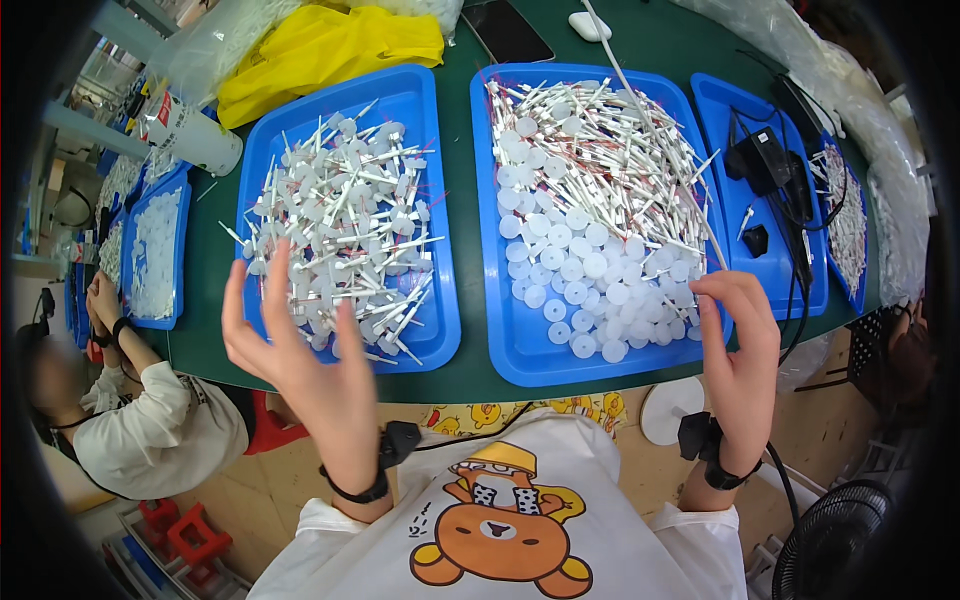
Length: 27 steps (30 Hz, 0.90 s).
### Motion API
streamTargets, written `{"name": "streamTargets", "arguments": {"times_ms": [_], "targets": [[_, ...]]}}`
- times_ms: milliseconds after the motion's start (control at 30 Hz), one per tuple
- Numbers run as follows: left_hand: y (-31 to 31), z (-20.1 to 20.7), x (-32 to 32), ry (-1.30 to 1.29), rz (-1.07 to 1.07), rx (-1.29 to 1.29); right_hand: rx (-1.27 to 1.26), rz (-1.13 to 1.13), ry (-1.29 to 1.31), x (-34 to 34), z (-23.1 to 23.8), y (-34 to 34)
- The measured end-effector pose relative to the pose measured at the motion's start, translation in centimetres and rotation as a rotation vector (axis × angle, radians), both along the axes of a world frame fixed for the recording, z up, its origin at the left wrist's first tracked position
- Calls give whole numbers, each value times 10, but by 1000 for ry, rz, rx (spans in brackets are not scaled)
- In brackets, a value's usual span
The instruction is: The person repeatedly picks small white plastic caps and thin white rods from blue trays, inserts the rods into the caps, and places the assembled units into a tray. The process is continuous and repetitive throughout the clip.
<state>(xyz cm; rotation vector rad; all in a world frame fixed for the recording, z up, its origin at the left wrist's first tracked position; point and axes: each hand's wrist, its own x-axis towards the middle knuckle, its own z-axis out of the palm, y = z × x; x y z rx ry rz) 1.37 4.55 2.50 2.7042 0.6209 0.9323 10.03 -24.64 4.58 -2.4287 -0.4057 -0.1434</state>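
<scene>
My left hand (310, 350) is held over the front of the left blue tray (450, 320), fingers spread and nothing in them. That tray holds a heap of thin white sticks joined to translucent discs (340, 210). At the front right corner of the middle blue tray (530, 368), the thumb and index finger of my right hand (745, 335) are pinched together; what they hold is too small to make out. Loose translucent round discs (570, 265) fill that tray's near part. Behind them lie many white sticks with red wires (610, 150).
A third blue tray (815, 285) holds black adapters and cables (768, 165). A thin pale rod (640, 110) slants across the middle tray down to my right hand. Behind are a yellow bag (330, 50), a phone (507, 30) and a white cup (195, 135). Another person (165, 430) sits at left.
</scene>
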Motion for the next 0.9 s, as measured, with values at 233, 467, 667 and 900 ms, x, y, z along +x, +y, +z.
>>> {"name": "streamTargets", "arguments": {"times_ms": [233,467,667,900], "targets": [[-69,-16,27,310,-804,-473,-205,117,-38,26,-15,2],[-88,-30,34,461,-861,-423,-336,58,-88,60,-35,-5],[-84,-25,36,472,-892,-585,-422,27,-32,65,-37,0],[-70,-8,28,216,-907,-1044,-367,-70,-222,43,-20,7]]}}
